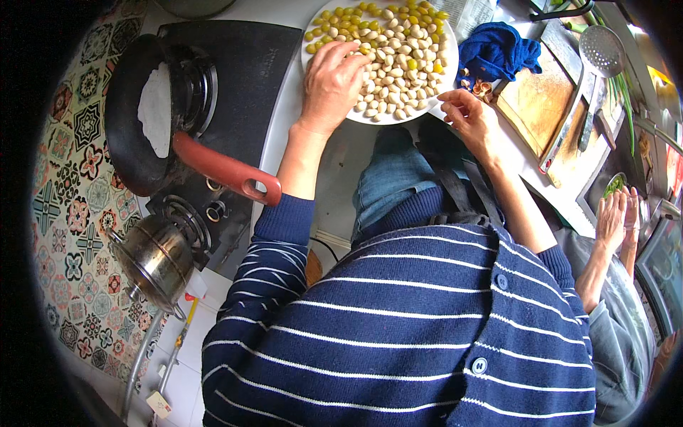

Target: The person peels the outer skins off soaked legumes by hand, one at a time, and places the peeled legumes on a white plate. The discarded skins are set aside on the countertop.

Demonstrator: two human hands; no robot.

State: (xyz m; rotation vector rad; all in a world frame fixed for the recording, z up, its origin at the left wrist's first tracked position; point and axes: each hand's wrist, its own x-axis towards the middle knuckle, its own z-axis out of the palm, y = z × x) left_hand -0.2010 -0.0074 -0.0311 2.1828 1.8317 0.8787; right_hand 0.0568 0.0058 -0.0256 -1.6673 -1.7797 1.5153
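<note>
A white plate (451,58) at the top centre holds many whitish ginkgo nuts in their shells (392,80) and yellow-green peeled kernels (349,22), the kernels mostly towards the far side. My left hand (333,80) reaches over the plate's left part, fingers bent down among the nuts; whether something is between the fingertips cannot be told. My right hand (469,115) is at the plate's lower right rim, thumb and fingers curled close together, with any held thing too small to see. Brown shell bits (482,89) lie right of the plate beside a blue cloth (496,52).
Left, a black wok (122,117) with a red handle (224,165) and a lidded steel pot (155,261) stand on the gas stove. Right, a wooden cutting board (533,101) bears a skimmer (602,50) and knives. Another person's hands (613,216) are at the far right.
</note>
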